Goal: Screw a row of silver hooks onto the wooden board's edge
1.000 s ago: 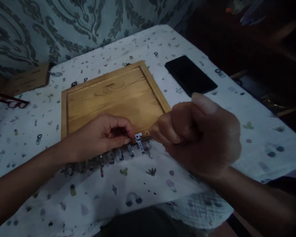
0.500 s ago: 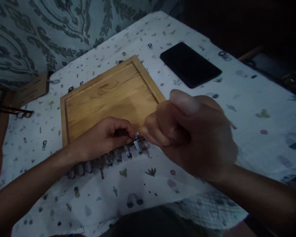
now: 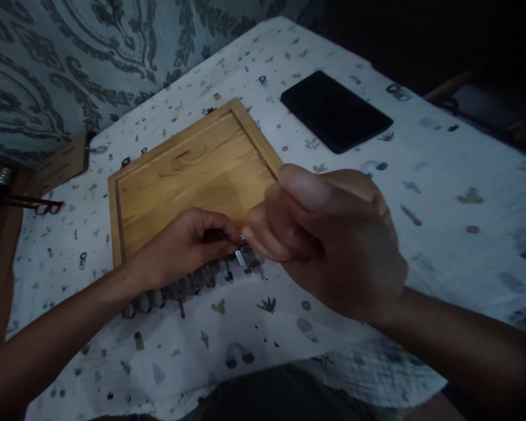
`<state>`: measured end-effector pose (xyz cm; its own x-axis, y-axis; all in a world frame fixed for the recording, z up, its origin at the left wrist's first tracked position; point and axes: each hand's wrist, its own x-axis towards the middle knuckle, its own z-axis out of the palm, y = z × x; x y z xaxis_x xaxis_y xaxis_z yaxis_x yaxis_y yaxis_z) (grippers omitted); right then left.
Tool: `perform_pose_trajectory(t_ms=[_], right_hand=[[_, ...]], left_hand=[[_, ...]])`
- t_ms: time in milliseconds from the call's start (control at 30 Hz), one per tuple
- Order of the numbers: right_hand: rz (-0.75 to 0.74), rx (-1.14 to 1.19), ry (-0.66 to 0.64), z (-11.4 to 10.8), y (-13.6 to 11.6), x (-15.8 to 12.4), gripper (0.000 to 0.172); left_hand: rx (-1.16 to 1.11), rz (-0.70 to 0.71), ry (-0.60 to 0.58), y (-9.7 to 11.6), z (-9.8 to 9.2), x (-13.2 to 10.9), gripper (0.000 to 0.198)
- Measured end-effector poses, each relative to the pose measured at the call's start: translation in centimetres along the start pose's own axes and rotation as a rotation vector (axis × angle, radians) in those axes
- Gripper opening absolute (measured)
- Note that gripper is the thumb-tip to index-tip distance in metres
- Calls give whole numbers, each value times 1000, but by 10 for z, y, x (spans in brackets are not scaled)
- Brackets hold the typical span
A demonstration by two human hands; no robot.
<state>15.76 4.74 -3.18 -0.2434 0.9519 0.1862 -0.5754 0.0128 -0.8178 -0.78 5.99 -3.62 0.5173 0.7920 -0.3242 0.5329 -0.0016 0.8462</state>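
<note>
A wooden board (image 3: 179, 175) with a raised rim lies flat on the patterned cloth. Along its near edge runs a row of several small curved metal strips (image 3: 208, 276). Thumb and fingertips of my left hand (image 3: 188, 245) are pinched together over the board's near edge, beside the shiny end of one metal strip (image 3: 242, 261). Close against them, my right hand (image 3: 333, 245) is closed into a fist with its thumb on top. Its fingertips meet the left fingertips at that strip. Whatever either hand grips is hidden by the fingers.
A black tablet or large phone (image 3: 336, 111) lies to the right behind the board. At the left are red-framed glasses (image 3: 48, 207) and a brown cardboard piece (image 3: 65, 162). The white printed cloth (image 3: 193, 374) covers the table, with a patterned wall or fabric (image 3: 105, 47) behind it.
My right fist has shifted slightly left, toward the left fingertips, and now covers more of the small metal end. My left hand stays nearly still. The view has moved a little.
</note>
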Motion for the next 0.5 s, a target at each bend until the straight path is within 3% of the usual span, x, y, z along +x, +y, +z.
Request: perform_pose_trajectory(t_ms=[333,500], right_hand=[[-19,24,-61,0,-1,1,60],[1,-5,-23,1,-1,1,61]], left_hand=[[16,-16,-10,0,2,2,13],[78,-11,52,-1,5,1,14]])
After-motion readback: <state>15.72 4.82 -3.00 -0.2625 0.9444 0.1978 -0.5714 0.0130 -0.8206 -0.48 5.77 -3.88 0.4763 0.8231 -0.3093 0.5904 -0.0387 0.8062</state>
